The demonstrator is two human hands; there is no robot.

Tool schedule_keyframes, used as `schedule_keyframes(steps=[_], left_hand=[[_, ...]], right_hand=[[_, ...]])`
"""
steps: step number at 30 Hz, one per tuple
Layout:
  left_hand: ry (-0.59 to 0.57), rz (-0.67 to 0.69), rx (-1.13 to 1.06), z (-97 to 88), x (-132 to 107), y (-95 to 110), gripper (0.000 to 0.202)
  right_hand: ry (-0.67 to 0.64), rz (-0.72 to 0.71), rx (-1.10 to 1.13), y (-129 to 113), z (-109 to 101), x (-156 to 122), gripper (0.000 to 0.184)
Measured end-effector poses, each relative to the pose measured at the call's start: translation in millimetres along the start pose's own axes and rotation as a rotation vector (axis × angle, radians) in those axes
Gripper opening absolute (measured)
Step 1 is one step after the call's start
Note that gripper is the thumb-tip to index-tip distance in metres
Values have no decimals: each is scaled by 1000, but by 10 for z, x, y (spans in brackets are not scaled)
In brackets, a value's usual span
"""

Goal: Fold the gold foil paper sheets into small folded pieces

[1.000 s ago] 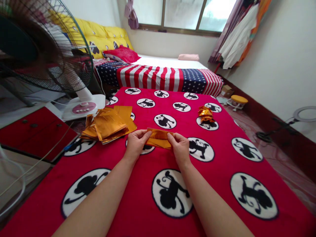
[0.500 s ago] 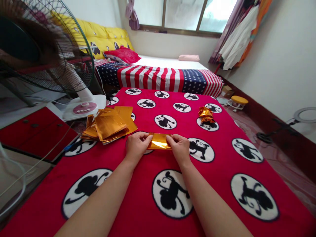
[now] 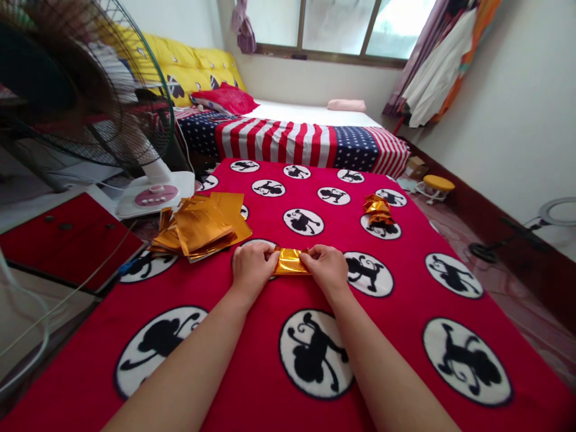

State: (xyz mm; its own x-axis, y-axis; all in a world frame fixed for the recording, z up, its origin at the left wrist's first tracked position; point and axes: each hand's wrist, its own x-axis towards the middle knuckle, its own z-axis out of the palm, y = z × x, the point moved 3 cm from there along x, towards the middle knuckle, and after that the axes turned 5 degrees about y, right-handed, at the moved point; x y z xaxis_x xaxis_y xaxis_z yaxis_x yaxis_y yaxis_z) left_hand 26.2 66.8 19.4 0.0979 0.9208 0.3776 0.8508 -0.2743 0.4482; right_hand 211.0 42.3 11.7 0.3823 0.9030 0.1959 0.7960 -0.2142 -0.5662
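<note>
A shiny gold foil paper, folded into a small strip, is held flat over the red cloth with black monkey prints. My left hand pinches its left end between thumb and fingers. At the right end, my right hand grips it the same way, thumb on top. Left of my hands lies a loose stack of gold foil sheets. Farther off to the right sits a small pile of folded gold foil pieces.
An electric fan stands at the left, beside a red panel and a white cable. Beyond the cloth is a bed with a striped, starred cover. A yellow stool and a ring-light stand are on the floor at right.
Both hands have shifted their pinch on the foil paper, with the fingers curled in closer at its upper edge. A crease now shows near its top. The view has moved slightly.
</note>
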Motion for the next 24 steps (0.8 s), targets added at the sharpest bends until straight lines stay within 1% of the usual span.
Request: schedule_keyframes(steps=[3,6,7,9,11,13,15,16,18,21,24], left_hand=[[-23,2,23,7,-2,10,18],[-35,-25,47,21,-11,7,15],[-26,-32,51,22,-13,7,18],[14,-12,54,15,-10,21,25],[34,62,51,12,4,49,21],[-12,165,32,32,26,77,12],[-90,241,-1,60,49,84,17],[-118,256,-16,68,60,78,19],[-146,254,-40,71,75,55,20],[-166,244,-71,52,78,31,16],[-181,236,-93,32,72,21,17]], right_hand=[[-21,30,-17,-6,-6,31,17],[15,37,-14,-25,-27,32,28],[21,24,-10,-36,-32,28,28],[-4,-10,3,-55,-27,16,17],[-53,-37,15,-64,-11,11,6],[-94,-55,18,-66,3,14,9],[-125,-65,0,-72,5,21,15],[-139,-67,-12,-79,1,25,17],[-168,-60,-31,-103,-20,26,19],[-210,-40,-32,-151,-60,13,18],[-217,-45,-36,-188,-85,-8,21]])
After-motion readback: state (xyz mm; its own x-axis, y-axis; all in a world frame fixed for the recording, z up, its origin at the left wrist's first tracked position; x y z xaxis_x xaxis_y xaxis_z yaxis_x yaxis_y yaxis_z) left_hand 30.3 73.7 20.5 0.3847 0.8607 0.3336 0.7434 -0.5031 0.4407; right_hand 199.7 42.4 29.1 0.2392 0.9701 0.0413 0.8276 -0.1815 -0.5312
